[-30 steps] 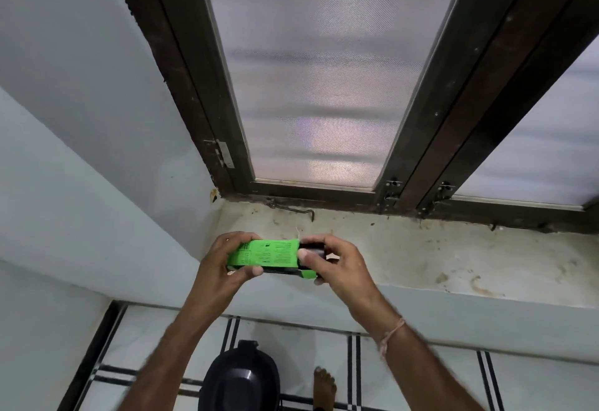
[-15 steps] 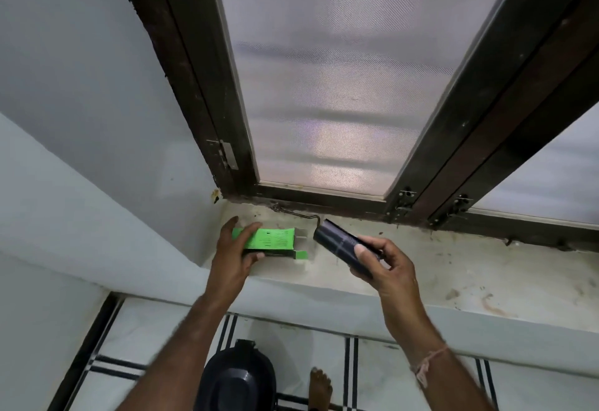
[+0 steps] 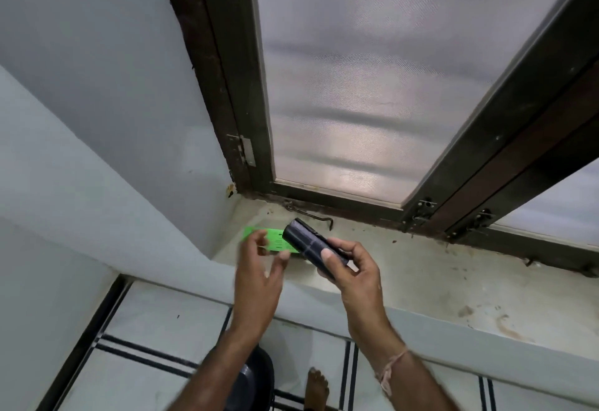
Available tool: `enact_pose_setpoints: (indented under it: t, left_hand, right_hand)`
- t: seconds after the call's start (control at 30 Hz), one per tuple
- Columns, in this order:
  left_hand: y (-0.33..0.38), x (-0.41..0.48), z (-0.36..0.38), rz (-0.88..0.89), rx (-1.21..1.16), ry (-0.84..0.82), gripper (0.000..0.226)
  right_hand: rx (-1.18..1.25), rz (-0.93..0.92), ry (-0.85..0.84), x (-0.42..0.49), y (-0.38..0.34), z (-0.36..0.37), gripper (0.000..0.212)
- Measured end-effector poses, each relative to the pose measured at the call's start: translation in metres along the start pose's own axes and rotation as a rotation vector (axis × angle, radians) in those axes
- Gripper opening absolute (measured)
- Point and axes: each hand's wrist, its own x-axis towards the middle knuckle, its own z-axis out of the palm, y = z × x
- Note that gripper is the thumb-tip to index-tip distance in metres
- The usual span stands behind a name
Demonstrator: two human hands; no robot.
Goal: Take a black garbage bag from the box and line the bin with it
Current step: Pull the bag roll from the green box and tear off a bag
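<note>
A black roll of garbage bags (image 3: 308,243) is gripped in my right hand (image 3: 351,268), tilted with its free end pointing up and left over the window ledge. The green box (image 3: 275,241) lies flat on the stone ledge (image 3: 437,281), partly hidden behind the roll and my fingers. My left hand (image 3: 259,261) hovers just in front of the box with fingers apart, blurred, holding nothing. The black bin (image 3: 256,378) stands on the floor below, mostly covered by my left forearm.
A dark wooden window frame (image 3: 246,86) with frosted mesh panes rises behind the ledge, with a metal hook latch (image 3: 311,216) at its base. A bare foot (image 3: 316,388) stands on the white tiled floor beside the bin. A grey wall closes the left side.
My right hand pulled the black roll out of the green box and brought it toward me. My left hand set the box on the ledge and let go of it.
</note>
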Motion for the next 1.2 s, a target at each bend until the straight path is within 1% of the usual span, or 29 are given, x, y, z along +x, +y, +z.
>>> enact_pose_setpoints:
  t: [0.03,0.07,0.1,0.13,0.2,0.27,0.33,0.37,0.47,0.53,0.63,0.73,0.8,0.87,0.93,0.97,1.03,1.07,1.1,1.13,1.2]
  left_hand:
    - [0.011,-0.005,0.003,-0.154,-0.246,-0.091,0.047]
    - [0.019,-0.009,0.006,-0.271,-0.434,-0.133,0.051]
    - [0.024,-0.011,0.006,-0.343,-0.551,-0.128,0.054]
    - [0.028,-0.012,0.005,-0.379,-0.612,-0.105,0.055]
    - [0.035,-0.016,0.000,-0.369,-0.660,-0.105,0.051]
    - [0.038,-0.024,-0.007,-0.333,-0.671,-0.197,0.041]
    - [0.037,-0.035,-0.010,-0.344,-0.715,-0.278,0.037]
    - [0.036,-0.039,-0.010,-0.372,-0.747,-0.295,0.038]
    - [0.040,-0.055,-0.009,-0.484,-0.876,-0.282,0.050]
    - [0.045,-0.059,-0.009,-0.536,-0.902,-0.235,0.051]
    - [0.043,-0.061,-0.013,-0.622,-0.890,-0.165,0.052]
    - [0.039,-0.065,-0.022,-0.653,-0.886,-0.187,0.052]
    - [0.037,-0.069,-0.026,-0.644,-0.894,-0.234,0.056]
    - [0.036,-0.072,-0.029,-0.651,-0.902,-0.242,0.055]
    - [0.038,-0.073,-0.033,-0.632,-0.913,-0.238,0.053]
    - [0.038,-0.073,-0.035,-0.612,-0.917,-0.242,0.053]
    - [0.039,-0.074,-0.040,-0.568,-0.918,-0.255,0.054]
    - [0.040,-0.074,-0.042,-0.553,-0.905,-0.258,0.056]
    - [0.040,-0.074,-0.044,-0.542,-0.886,-0.263,0.058]
    - [0.038,-0.075,-0.044,-0.532,-0.869,-0.268,0.059]
    - [0.038,-0.076,-0.045,-0.527,-0.858,-0.264,0.057]
  right_hand:
    - [-0.006,-0.004,-0.018,-0.003,0.001,0.004,0.020]
    - [-0.013,-0.004,-0.035,-0.006,0.002,0.008,0.021]
    - [-0.021,0.000,-0.051,-0.011,0.003,0.012,0.021]
    - [-0.041,0.002,-0.059,-0.015,0.003,0.016,0.020]
    - [-0.089,0.001,-0.058,-0.021,0.000,0.022,0.019]
    - [-0.093,0.011,-0.055,-0.024,-0.003,0.025,0.020]
    - [-0.087,0.025,-0.043,-0.026,-0.006,0.026,0.017]
    - [-0.088,0.030,-0.028,-0.026,-0.006,0.027,0.015]
    - [-0.108,0.046,0.008,-0.030,-0.002,0.029,0.024]
    - [-0.077,0.084,0.028,-0.034,0.002,0.033,0.023]
    - [0.004,0.167,0.122,-0.035,0.003,0.033,0.026]
    - [0.075,0.189,0.193,-0.032,0.000,0.031,0.018]
    - [0.085,0.175,0.221,-0.036,-0.005,0.032,0.020]
    - [0.070,0.137,0.184,-0.043,-0.014,0.031,0.029]
    - [0.012,0.075,0.040,-0.055,-0.023,0.026,0.032]
    - [-0.061,0.038,-0.055,-0.057,-0.024,0.023,0.033]
    - [-0.354,-0.053,-0.192,-0.059,-0.021,0.018,0.036]
    - [-0.492,-0.092,-0.214,-0.061,-0.018,0.016,0.033]
    - [-0.546,-0.127,-0.211,-0.062,-0.015,0.015,0.026]
    - [-0.529,-0.145,-0.191,-0.063,-0.012,0.014,0.025]
    - [-0.377,-0.078,-0.131,-0.068,-0.013,0.013,0.030]
